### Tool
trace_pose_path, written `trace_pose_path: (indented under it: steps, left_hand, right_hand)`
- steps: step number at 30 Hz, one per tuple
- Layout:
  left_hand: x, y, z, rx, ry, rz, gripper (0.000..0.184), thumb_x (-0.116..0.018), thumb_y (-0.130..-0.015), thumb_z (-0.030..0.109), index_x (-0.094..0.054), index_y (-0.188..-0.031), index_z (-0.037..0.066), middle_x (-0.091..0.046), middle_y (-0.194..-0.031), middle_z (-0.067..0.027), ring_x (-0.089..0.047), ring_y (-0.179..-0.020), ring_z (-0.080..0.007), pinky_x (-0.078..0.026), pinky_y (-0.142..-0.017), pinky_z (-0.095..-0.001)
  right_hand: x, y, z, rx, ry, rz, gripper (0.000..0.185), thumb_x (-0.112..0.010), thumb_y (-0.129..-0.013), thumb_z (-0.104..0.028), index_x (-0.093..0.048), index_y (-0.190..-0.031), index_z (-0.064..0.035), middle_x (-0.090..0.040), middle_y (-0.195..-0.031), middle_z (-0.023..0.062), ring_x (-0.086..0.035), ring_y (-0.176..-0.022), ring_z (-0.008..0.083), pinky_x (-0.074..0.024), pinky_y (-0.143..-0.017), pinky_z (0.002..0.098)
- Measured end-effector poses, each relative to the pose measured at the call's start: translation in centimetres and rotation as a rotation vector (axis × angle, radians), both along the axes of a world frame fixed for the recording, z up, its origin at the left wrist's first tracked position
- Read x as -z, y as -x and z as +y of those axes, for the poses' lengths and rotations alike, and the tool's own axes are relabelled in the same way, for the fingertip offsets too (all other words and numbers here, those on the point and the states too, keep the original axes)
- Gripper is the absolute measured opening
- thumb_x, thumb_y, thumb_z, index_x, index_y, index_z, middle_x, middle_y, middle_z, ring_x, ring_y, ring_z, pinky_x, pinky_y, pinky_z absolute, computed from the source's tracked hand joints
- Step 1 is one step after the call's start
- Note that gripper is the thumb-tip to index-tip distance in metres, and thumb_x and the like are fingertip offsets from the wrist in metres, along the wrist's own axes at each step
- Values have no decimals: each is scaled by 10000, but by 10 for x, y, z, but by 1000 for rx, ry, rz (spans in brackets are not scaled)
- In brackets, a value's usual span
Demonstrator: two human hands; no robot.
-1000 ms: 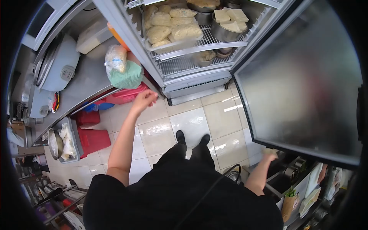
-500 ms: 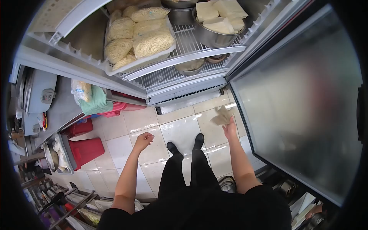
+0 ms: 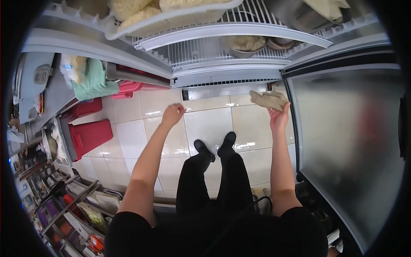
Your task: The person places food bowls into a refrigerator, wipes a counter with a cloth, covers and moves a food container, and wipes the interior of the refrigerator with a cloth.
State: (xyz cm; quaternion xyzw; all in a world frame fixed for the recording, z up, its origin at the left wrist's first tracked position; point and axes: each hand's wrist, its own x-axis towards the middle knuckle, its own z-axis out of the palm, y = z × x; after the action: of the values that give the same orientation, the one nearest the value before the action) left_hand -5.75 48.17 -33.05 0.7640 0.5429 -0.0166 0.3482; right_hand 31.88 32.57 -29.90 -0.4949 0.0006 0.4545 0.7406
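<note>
At the far left, a green cloth (image 3: pixel 95 82) lies at the end of the counter (image 3: pixel 55 92) nearest the fridge, drooping over the front edge, and a red bin (image 3: pixel 92 136) stands on the floor (image 3: pixel 130 137) below. A white tray (image 3: pixel 180 22) of pale yellow food sits at the upper shelf's left end. The left hand (image 3: pixel 172 114) hangs over the floor, fingers loosely curled shut. A metal bowl (image 3: pixel 241 54) rests near the lower shelf's front edge. The right hand (image 3: pixel 279 118) grips a beige cloth (image 3: pixel 270 101) between thumb and fingers, above the floor just beside the open fridge door (image 3: pixel 342 128).
</note>
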Motion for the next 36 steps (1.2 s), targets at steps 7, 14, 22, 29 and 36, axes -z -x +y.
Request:
trace_pose_path:
  steps: [7,14,22,29,36]
  left_hand:
    - [52,-47,105,84,-672,-230,294,-606,-732,193,-530,-968,36,-510,-1016,-130,-486,-920,-309,-414,-780,-384]
    - [109,-62,143,186,-879,-269,243,-619,-724,242,-616,-856,38,-570,-907,-102,-517,-874,-285,-419,-764,-354]
    - [132,-51,146,147,-662,-332,316,-574,-763,302,-628,-819,-5,-594,-812,-131,-562,-772,-278,-432,-690,-327]
    - [133,-56,130,130,-968,-278,235,-584,-720,248,-614,-780,23,-573,-783,-106,-535,-797,-286,-418,-708,-384]
    - [136,-60,120,94,-950,-219,218,-563,-743,230,-613,-789,22,-575,-795,-102,-531,-816,-284,-418,-720,-383]
  right_hand:
    - [16,20,33,-153,-314,264,633,-311,-848,-531,-314,-1252,-44,-412,-1234,124,-389,-1144,296,-313,-949,456]
    - [167,85,97,-377,-341,174,436,-432,-847,-374,-427,-1128,-40,-488,-1064,73,-482,-987,212,-418,-804,377]
    - [251,229,245,-770,-95,-2131,391,-517,-770,-344,-547,-1019,-44,-524,-1033,107,-426,-1039,281,-262,-933,424]
    - [226,182,233,-572,103,-1988,254,-483,-778,-290,-572,-866,-68,-559,-918,101,-491,-917,266,-360,-788,405]
    - [226,228,293,-947,-121,-2170,338,-397,-816,-264,-523,-1076,-89,-496,-1152,107,-437,-1090,263,-334,-898,398]
